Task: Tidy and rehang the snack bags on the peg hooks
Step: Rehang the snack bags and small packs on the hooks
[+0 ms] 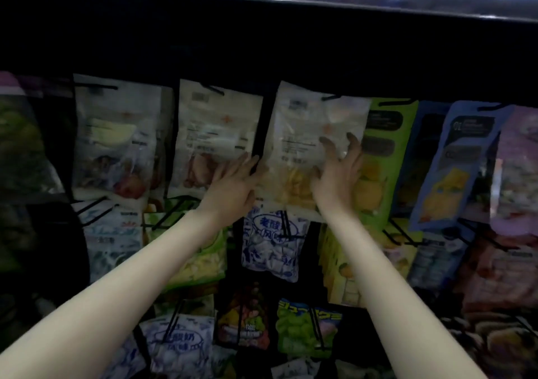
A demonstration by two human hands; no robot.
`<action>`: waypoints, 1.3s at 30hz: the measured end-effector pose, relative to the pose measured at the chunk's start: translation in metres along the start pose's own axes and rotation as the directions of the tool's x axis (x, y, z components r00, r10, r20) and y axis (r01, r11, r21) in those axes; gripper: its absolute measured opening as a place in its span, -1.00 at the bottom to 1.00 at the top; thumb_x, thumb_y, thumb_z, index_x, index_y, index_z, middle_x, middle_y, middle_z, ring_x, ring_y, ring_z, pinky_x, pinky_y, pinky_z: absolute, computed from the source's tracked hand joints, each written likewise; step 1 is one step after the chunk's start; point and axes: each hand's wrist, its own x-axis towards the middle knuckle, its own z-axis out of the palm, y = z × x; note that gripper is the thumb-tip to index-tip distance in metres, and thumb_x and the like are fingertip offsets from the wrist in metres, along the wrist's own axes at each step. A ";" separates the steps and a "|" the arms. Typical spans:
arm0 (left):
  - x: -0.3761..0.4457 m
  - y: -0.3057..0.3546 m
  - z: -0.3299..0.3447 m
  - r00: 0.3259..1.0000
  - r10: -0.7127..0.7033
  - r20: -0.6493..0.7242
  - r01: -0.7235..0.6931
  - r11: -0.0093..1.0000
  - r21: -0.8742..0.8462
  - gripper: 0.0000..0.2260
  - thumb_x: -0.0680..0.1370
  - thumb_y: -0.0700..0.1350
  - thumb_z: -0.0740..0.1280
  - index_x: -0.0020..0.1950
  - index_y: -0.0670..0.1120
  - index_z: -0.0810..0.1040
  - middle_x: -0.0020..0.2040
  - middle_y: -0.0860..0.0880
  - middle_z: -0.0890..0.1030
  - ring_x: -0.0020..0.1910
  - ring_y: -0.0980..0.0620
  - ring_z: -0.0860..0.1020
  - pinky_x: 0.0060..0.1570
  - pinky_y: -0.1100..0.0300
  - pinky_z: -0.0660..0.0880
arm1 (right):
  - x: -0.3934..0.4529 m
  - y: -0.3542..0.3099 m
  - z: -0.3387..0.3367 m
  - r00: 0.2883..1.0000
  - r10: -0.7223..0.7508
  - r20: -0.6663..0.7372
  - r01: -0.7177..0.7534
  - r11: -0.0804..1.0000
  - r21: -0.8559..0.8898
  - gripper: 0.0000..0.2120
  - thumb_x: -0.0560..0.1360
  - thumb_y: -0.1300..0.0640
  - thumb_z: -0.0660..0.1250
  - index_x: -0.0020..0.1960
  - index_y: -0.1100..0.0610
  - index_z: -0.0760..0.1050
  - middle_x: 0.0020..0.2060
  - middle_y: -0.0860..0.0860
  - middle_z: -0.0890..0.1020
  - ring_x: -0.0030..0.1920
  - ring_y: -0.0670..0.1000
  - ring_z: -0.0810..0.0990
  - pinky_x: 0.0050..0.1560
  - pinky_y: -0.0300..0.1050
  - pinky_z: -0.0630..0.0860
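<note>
Snack bags: top row checked left to right. First pale bag (116, 134) and second pale bag (218, 137) are seen hanging flat and roughly square on their pegs, so these are judged done. Third pale bag (314, 151), yellow pieces at the bottom, is the one being worked: it sits slightly tilted, top edge at its peg hook (332, 98); whether the hole is fully seated on the hook cannot be told. Left hand (233, 186) is laid against its left edge, fingers fairly straight and close together, no clear pinch seen. Right hand (337, 174) is pressed on its right half, fingers spread wide. Further right, green bag (387, 157) looks hung, blue bag (454, 169) is clearly skewed and judged still to be straightened. Lower rows are dim and cluttered; blue-and-white bag (272, 244) hangs crooked. Estimate: task partly done, right side and lower rows left
</note>
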 end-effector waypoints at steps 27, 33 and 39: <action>-0.284 -0.102 0.095 0.830 -0.399 0.391 0.474 0.873 -0.114 -0.47 0.62 -0.15 0.12 0.54 -0.07 -0.03 0.43 -0.10 0.30 0.20 -0.13 0.42 0.00 0.09 0.34 | -0.249 -0.007 0.215 0.273 0.101 0.957 -0.178 0.983 -0.053 -0.39 0.56 0.06 0.28 0.51 0.03 0.07 0.49 0.01 0.13 0.45 0.08 0.19 0.33 -0.07 0.26; -0.313 -0.141 0.110 0.817 -0.254 0.517 0.337 0.939 -0.071 -0.45 0.63 -0.08 0.11 0.54 -0.03 -0.09 0.48 -0.07 0.22 0.42 -0.07 0.24 0.31 0.09 0.25 | -0.272 0.000 0.285 0.344 0.310 0.886 0.039 0.938 -0.343 -0.43 0.57 0.09 0.24 0.50 0.09 0.09 0.44 0.12 0.26 0.41 0.19 0.25 0.34 0.06 0.29; -0.338 -0.164 0.118 0.831 -0.165 0.532 0.309 0.932 -0.192 -0.48 0.62 -0.13 0.13 0.53 -0.04 -0.02 0.45 -0.13 0.25 0.37 -0.14 0.26 0.26 0.08 0.26 | -0.328 -0.006 0.283 0.480 0.410 0.776 -0.219 0.912 -0.347 -0.71 0.60 0.17 0.18 0.27 0.25 0.44 0.14 0.22 0.55 0.08 0.20 0.55 0.00 -0.02 0.49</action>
